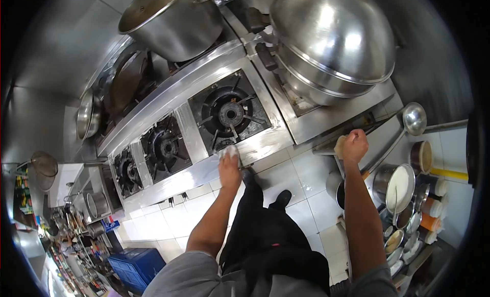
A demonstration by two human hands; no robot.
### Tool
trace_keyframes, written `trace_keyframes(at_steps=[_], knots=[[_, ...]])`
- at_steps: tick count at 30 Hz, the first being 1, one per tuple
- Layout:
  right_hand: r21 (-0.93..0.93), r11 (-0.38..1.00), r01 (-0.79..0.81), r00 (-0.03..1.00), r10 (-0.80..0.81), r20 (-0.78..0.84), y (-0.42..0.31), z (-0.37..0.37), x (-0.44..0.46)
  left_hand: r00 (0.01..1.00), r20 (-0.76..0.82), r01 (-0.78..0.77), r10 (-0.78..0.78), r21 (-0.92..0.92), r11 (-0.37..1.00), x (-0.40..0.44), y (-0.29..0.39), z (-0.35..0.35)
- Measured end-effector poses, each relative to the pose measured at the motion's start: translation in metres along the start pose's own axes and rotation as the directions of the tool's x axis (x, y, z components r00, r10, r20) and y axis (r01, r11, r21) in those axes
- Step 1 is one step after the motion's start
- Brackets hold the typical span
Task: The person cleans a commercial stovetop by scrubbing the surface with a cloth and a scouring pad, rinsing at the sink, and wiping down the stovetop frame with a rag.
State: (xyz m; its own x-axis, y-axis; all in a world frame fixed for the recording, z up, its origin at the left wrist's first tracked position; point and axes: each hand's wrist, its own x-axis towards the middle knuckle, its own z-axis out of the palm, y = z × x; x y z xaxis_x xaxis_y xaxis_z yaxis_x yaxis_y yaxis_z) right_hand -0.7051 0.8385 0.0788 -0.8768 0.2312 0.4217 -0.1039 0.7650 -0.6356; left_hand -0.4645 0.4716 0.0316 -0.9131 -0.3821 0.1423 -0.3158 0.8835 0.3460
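My left hand (pixel 229 170) presses a whitish wad, likely a cloth (pixel 230 151), against the front steel edge of the gas stove (pixel 270 146). Right above it is the black burner (pixel 230 113) with its pan supports. Off to the right, my right hand (pixel 356 145) is raised and closed around a beige piece (pixel 339 147), which could be a cloth or sponge. That hand is near the steel counter edge below the large domed pot (pixel 332 41). Its fingers partly cover the beige piece.
A tall stockpot (pixel 176 31) stands on the back ledge. Near my right arm are a ladle (pixel 414 118), a pot of white liquid (pixel 400 187) and several containers. A blue crate (pixel 135 269) sits on the tiled floor (pixel 311 172) at left.
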Motion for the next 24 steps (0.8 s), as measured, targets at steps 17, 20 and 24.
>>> trace_keyframes(at_steps=[17, 20, 24], knots=[[0.101, 0.995, 0.005, 0.979, -0.025, 0.200, -0.022, -0.025, -0.024, 0.906, -0.258, 0.377, -0.335, 0.135, 0.916, -0.146, -0.242, -0.086], [0.246, 0.969, 0.021, 0.948, -0.097, 0.303, -0.032, -0.030, -0.098, 0.816, -0.384, 0.500, -0.432, 0.095, 0.861, -0.153, -0.267, -0.058], [0.050, 0.998, -0.025, 0.836, -0.007, 0.549, -0.026, -0.028, -0.247, 0.974, -0.153, 0.141, -0.165, -0.155, 0.978, -0.095, -0.138, -0.016]])
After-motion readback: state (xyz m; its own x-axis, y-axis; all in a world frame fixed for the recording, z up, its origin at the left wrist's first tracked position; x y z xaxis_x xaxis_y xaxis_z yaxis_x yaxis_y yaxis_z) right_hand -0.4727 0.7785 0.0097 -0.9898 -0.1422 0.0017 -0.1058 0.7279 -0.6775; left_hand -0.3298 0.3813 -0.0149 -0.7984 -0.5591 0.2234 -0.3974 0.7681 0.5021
